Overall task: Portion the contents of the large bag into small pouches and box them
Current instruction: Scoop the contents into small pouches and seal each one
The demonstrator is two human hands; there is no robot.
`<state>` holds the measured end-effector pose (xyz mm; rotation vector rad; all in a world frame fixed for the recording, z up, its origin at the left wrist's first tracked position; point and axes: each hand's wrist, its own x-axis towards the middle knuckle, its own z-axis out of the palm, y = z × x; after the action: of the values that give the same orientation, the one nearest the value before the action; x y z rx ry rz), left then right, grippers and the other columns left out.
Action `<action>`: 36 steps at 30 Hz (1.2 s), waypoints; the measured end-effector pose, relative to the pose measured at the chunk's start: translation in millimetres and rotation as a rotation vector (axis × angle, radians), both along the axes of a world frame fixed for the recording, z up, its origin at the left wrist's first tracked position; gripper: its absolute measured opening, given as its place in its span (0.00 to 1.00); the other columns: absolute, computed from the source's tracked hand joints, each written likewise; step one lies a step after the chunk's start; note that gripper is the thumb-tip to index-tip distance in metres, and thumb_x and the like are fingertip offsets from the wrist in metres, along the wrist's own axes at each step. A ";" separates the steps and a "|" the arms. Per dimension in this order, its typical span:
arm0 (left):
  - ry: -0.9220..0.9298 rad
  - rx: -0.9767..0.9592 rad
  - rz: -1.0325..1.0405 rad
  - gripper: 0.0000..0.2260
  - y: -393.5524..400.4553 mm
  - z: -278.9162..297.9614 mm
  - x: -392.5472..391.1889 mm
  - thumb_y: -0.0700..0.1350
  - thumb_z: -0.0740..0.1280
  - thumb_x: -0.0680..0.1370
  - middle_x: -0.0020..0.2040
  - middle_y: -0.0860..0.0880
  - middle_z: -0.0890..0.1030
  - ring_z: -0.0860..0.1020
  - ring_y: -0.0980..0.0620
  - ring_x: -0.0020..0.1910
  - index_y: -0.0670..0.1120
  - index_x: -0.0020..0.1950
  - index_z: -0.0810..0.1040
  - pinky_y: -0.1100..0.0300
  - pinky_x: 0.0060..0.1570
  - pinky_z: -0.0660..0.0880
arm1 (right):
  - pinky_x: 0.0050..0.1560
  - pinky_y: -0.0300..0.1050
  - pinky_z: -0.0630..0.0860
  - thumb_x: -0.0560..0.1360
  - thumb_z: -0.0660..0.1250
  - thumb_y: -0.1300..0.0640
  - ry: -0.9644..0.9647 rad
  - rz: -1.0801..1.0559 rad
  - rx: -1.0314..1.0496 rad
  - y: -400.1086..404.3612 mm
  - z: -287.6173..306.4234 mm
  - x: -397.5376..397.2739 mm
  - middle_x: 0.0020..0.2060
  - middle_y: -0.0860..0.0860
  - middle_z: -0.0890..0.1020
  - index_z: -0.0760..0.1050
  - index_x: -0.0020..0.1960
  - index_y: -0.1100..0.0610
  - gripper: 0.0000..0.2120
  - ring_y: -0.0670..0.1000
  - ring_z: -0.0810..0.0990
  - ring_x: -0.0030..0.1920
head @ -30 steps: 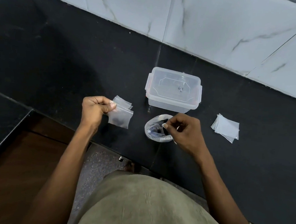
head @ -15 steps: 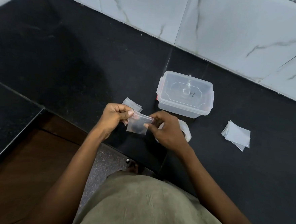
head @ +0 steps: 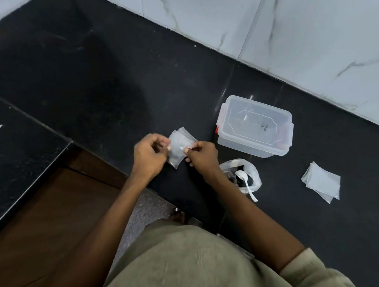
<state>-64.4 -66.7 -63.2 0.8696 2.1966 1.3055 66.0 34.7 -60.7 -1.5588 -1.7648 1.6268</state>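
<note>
Beneath your hands runs the black counter (head: 99, 74), backed by white marbled wall tiles (head: 325, 40). Beyond your right fingertips and a little to their right sits the clear plastic box (head: 254, 127), its lid on and dark scribbles showing on top. Just behind your right wrist lies the large bag (head: 242, 174), its mouth rolled open, with a white plastic spoon (head: 246, 181) resting in it, handle poking out toward you. Well off to the right of both hands is a small stack of flat pouches (head: 321, 182). Another few pouches (head: 184, 133) lie on the counter just past your fingertips. Your left hand (head: 149, 155) pinches the left top edge of the pouch (head: 177, 152) you are holding, and your right hand (head: 202, 156) pinches its right top edge, fingers curled. The pouch hangs between your two thumbs with something dark at its bottom.
</note>
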 end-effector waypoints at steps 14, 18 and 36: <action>0.440 -0.255 -0.281 0.18 -6.0 -24.9 16.9 0.39 0.69 0.76 0.71 0.47 0.73 0.70 0.46 0.70 0.48 0.66 0.80 0.49 0.63 0.68 | 0.56 0.53 0.77 0.73 0.70 0.58 -0.222 0.208 0.489 -14.9 0.8 -12.7 0.60 0.58 0.72 0.69 0.68 0.59 0.26 0.58 0.75 0.58; 0.442 -0.240 -0.264 0.16 -0.1 -29.7 18.6 0.40 0.67 0.79 0.73 0.46 0.73 0.71 0.45 0.70 0.47 0.66 0.79 0.49 0.63 0.68 | 0.61 0.53 0.75 0.76 0.69 0.57 -0.216 0.263 0.459 -11.4 -1.1 -13.9 0.62 0.60 0.72 0.70 0.69 0.62 0.23 0.60 0.75 0.59; 0.443 0.150 -0.306 0.20 35.7 14.6 92.7 0.31 0.64 0.67 0.56 0.44 0.82 0.78 0.47 0.57 0.39 0.57 0.82 0.54 0.58 0.77 | 0.50 0.47 0.78 0.74 0.66 0.67 -0.044 0.126 0.795 -2.6 37.5 91.9 0.50 0.53 0.78 0.81 0.54 0.60 0.11 0.52 0.79 0.49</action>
<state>28.3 -31.0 -48.6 1.6139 2.1727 1.2234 157.9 32.1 -23.2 -1.1125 -2.1768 0.7432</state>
